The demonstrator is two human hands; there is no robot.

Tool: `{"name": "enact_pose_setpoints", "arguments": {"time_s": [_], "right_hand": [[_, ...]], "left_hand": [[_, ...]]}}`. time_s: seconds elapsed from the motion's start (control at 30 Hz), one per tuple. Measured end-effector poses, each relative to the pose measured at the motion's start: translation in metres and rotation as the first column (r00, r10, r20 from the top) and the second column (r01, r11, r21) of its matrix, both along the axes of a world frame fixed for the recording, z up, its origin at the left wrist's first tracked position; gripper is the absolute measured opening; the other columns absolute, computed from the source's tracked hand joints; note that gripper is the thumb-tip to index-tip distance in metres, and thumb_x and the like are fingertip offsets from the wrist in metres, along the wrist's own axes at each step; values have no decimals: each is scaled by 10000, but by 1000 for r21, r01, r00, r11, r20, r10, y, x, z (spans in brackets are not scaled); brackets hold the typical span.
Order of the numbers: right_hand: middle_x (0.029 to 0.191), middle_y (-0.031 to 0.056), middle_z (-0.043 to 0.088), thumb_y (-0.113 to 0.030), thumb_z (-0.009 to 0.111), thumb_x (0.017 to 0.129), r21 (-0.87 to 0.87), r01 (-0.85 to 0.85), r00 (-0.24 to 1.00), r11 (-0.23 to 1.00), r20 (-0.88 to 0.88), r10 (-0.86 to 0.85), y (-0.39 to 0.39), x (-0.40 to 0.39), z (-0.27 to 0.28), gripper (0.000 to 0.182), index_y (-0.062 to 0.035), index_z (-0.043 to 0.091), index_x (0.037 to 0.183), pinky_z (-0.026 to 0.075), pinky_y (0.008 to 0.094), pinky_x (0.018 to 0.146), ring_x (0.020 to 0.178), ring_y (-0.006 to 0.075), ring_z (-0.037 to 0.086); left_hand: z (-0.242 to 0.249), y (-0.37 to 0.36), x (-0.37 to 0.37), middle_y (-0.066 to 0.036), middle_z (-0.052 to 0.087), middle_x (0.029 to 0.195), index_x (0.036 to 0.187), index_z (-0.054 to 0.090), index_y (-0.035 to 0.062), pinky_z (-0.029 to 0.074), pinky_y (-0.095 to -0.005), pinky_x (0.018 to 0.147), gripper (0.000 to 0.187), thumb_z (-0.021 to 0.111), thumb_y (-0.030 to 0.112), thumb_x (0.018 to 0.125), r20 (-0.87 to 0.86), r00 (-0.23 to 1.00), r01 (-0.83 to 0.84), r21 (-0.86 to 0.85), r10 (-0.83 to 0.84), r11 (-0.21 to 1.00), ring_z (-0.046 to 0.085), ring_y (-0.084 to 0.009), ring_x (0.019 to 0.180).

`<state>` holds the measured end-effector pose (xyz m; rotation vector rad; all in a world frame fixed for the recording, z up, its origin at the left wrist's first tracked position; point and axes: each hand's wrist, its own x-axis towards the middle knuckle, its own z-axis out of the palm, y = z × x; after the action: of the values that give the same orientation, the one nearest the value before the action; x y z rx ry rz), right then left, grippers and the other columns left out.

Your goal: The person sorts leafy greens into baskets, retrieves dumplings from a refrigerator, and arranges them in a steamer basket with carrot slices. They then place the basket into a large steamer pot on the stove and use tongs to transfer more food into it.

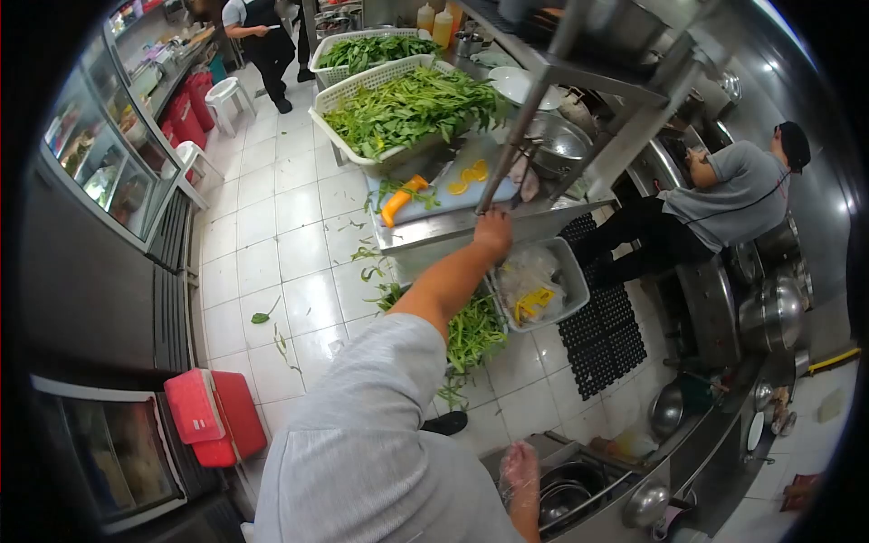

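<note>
My left hand (493, 233) reaches forward and is closed around the foot of a metal shelf post (518, 145), at the steel table's edge (425, 231). Close to it on the table are a blue-grey cutting board (425, 210), a knife with an orange handle (404, 199) and orange slices (468, 176). Just below that hand stands a grey bin (579, 294) holding plastic bags and yellow scraps. My right hand (520, 466), in a clear plastic glove, is low beside metal pans (563, 498). Its fingers look loosely extended, and no object shows in them.
Leafy greens fill two white baskets (319, 118) on the table; more greens (475, 335) lie below. A black rubber mat (602, 348) covers part of the tiled floor. One person (733, 190) works at the right; another (258, 32) stands far back. A red cooler (217, 416) sits left.
</note>
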<state>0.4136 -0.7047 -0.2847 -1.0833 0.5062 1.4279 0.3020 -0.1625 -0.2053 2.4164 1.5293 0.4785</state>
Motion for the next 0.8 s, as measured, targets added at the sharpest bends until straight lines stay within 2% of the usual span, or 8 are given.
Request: {"name": "enact_pose_setpoints", "arguments": {"time_s": [0.1, 0.17, 0.27, 0.33, 0.47, 0.53, 0.63, 0.8], "right_hand": [[857, -13, 647, -257, 641, 847, -52, 2, 999, 999, 34, 0, 6, -47, -12, 128, -148, 629, 912, 475, 292, 668, 801, 128, 619], [915, 2, 636, -258, 640, 851, -85, 159, 985, 984, 84, -152, 21, -79, -14, 157, -143, 606, 954, 471, 288, 671, 814, 134, 603], [947, 12, 621, -247, 644, 850, -84, 153, 981, 985, 136, -141, 59, -135, 4, 187, -140, 577, 988, 460, 284, 657, 795, 128, 579], [937, 20, 619, -244, 646, 849, -97, 142, 982, 985, 143, -127, 91, -172, 19, 196, -134, 572, 994, 453, 285, 648, 769, 133, 568], [917, 40, 617, -233, 651, 848, 8, 17, 989, 1000, 148, -18, 144, -227, 48, 221, -109, 562, 1009, 442, 289, 629, 739, 157, 556], [910, 42, 618, -231, 649, 850, -16, 15, 985, 1000, 170, -12, 159, -239, 47, 221, -104, 566, 1012, 444, 290, 628, 739, 164, 558], [899, 40, 621, -228, 647, 853, -29, -7, 980, 1000, 197, 13, 180, -247, 44, 220, -98, 573, 1014, 447, 293, 627, 735, 166, 561], [916, 26, 626, -254, 620, 869, 32, -101, 978, 994, 187, 93, 205, -238, 29, 214, -107, 582, 1018, 446, 292, 646, 751, 142, 556]], "left_hand": [[13, -34, -22, -242, 440, 1280, 1127, 575, -2, 350, -453, 1002, 385, 549, 189, 793, -298, 942, 192, 111, -151, 975, 405, -373, 1222], [3, -62, -43, -238, 469, 1238, 1071, 610, 8, 360, -459, 984, 337, 554, 196, 796, 2, 941, 332, -208, -339, 920, 416, -363, 1202], [12, -96, -103, -225, 497, 1192, 1006, 636, 10, 349, -471, 998, 302, 550, 218, 805, 38, 863, 490, -301, -503, 818, 412, -358, 1204], [9, -90, -134, -221, 487, 1230, 976, 648, -2, 327, -479, 1022, 307, 546, 233, 808, 83, 851, 503, 161, -519, 849, 402, -370, 1219], [36, -34, -168, -227, 456, 1293, 994, 642, -24, 304, -484, 1043, 319, 536, 213, 808, -52, 895, 428, 385, -444, 818, 393, -391, 1237], [41, -14, -180, -244, 425, 1331, 999, 641, -38, 300, -486, 1044, 312, 534, 181, 805, -231, 902, 423, 309, -364, 852, 371, -404, 1257], [44, -12, -193, -247, 441, 1313, 975, 645, -37, 310, -476, 1039, 286, 521, 159, 807, -246, 866, 493, 260, -436, 831, 370, -404, 1260], [39, -46, -199, -208, 461, 1294, 904, 657, 26, 318, -456, 1045, 242, 596, 233, 795, 128, 656, 748, 19, -744, 663, 351, -404, 1280]]}}
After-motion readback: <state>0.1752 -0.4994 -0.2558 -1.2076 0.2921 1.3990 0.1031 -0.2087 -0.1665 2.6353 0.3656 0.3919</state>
